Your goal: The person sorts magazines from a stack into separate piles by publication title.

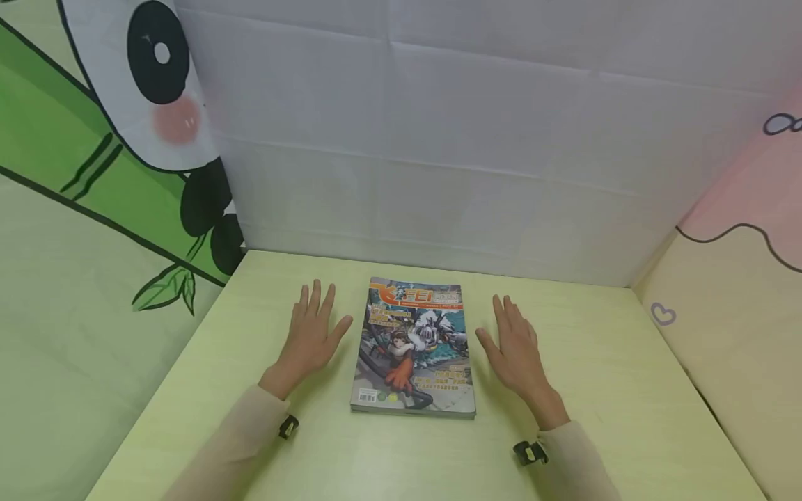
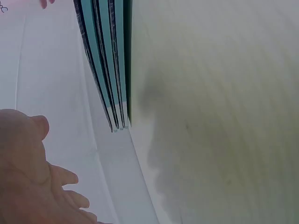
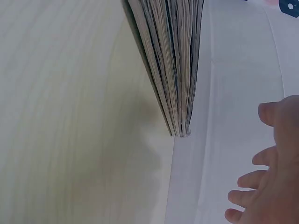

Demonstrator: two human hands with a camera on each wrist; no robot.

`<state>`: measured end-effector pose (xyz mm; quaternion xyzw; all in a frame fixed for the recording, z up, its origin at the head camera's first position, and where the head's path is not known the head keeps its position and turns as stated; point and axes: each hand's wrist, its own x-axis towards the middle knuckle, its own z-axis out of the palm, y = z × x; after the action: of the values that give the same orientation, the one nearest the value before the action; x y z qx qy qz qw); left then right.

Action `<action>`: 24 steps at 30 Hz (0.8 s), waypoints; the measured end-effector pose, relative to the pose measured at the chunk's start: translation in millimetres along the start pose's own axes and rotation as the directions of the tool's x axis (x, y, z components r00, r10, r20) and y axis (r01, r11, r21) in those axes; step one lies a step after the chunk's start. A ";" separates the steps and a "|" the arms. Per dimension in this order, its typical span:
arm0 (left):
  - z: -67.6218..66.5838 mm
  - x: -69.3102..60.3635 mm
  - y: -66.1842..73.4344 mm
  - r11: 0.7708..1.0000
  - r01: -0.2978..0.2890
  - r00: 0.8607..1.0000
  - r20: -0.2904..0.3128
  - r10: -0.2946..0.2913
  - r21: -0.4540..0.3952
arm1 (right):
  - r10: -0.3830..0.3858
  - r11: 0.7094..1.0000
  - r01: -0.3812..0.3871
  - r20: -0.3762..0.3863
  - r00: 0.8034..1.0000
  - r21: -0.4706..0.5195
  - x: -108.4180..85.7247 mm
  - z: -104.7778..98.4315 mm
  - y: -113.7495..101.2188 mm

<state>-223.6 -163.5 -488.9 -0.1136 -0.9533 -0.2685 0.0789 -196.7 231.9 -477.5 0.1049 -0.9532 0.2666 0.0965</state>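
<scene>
between both hands point(image 1: 307, 341) point(image 1: 519, 353), magazines point(image 1: 413, 348)

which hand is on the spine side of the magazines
The left hand: the magazines turn their teal spines toward it, while the right hand is beside their page edges.

head view: small print point(image 1: 438, 387) on magazine point(image 1: 407, 344) unreadable; 2 sleeves point(image 1: 228, 440) cut off by bottom edge

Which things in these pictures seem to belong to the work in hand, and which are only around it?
Likely part of the work: stack of magazines, left hand, right hand; neither touches the stack.

Only surroundings: table, white backdrop, printed side panels, black wrist devices.
</scene>
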 end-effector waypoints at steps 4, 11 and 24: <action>4.8 -2.9 -0.3 0.996 0.006 1.000 -0.011 -0.007 -0.088 | 0.000 0.998 0.004 -0.055 0.998 0.068 -1.9 4.5 0.5; 23.6 -5.1 -7.6 0.946 -0.020 0.996 -0.085 -0.008 -0.325 | 0.072 0.969 -0.053 -0.069 0.995 0.240 -4.0 13.5 0.6; 37.6 -11.8 0.1 0.914 0.036 0.995 -0.073 -0.072 -0.404 | 0.186 0.888 -0.152 -0.037 0.982 0.433 -7.6 22.9 -9.1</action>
<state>-215.6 -145.6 -523.1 -0.0893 -0.8763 -0.4653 0.0876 -190.0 213.3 -494.1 0.0296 -0.8723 0.4807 0.0844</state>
